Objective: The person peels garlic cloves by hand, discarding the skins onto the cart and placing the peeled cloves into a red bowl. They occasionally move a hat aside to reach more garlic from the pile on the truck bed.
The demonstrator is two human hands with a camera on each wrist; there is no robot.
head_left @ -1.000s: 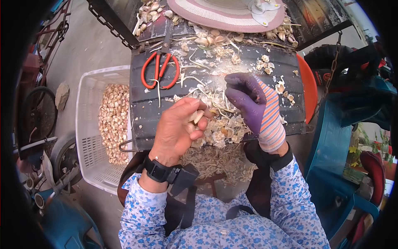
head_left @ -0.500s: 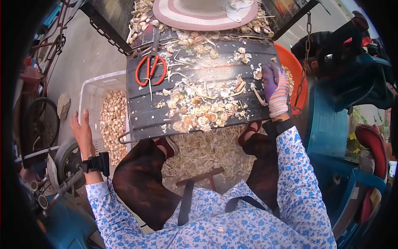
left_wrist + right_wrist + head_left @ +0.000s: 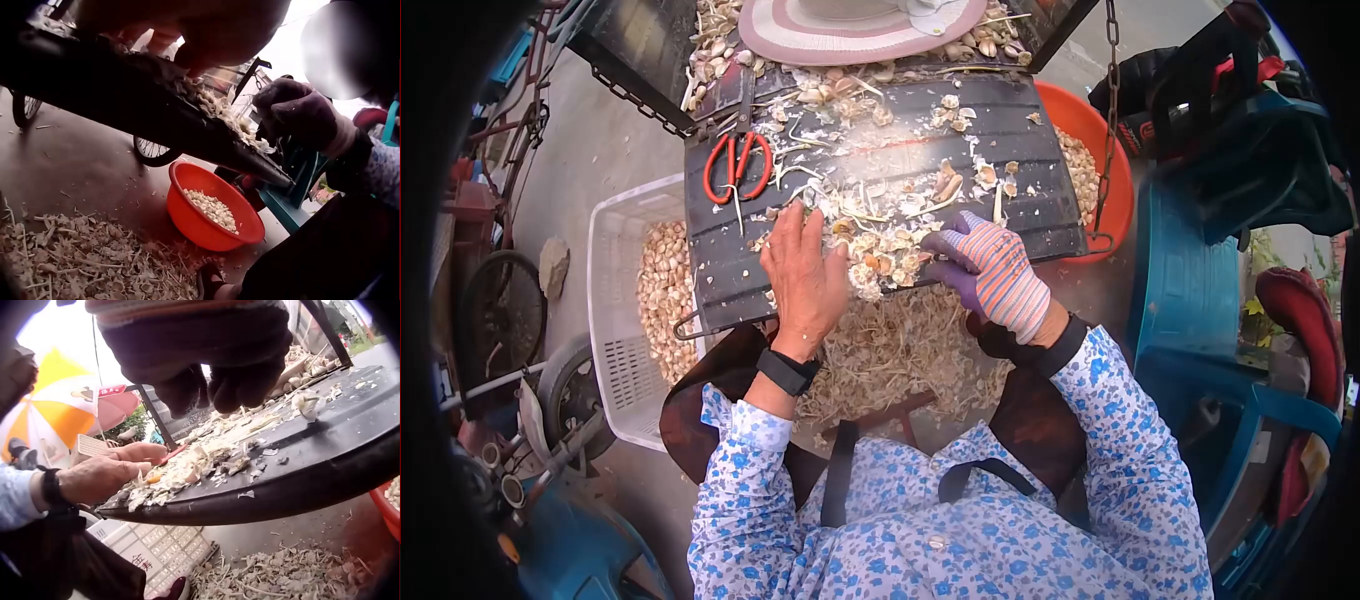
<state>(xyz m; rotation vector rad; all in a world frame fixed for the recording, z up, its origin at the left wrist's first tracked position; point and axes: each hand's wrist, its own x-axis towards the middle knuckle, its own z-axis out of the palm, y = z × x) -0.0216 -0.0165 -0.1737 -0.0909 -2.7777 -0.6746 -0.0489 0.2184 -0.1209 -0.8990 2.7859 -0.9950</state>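
Observation:
A heap of garlic skins and stalk bits (image 3: 878, 262) lies at the near edge of the dark ridged board (image 3: 1040, 215). My bare left hand (image 3: 802, 285) is at the heap's left side, its fingers extended over the board and its fingertips at the scraps. At the right side is my right hand (image 3: 995, 275) in a striped glove with purple fingers, loosely bent toward the heap. In the right wrist view the gloved fingers (image 3: 240, 387) hang above the board with nothing visible between them. Red-handled scissors (image 3: 737, 168) lie beyond the left hand.
A white plastic crate (image 3: 612, 330) with garlic cloves stands left of the board. On the right an orange basin (image 3: 1115, 210) holds more cloves. A sun hat (image 3: 860, 45) rests among garlic bulbs at the back. Stalk litter (image 3: 890, 360) covers the ground below.
The left hand, earlier holding cloves, went out to the crate and came back without them to the heap. The right hand went to the board's right edge by the basin, then returned inward.

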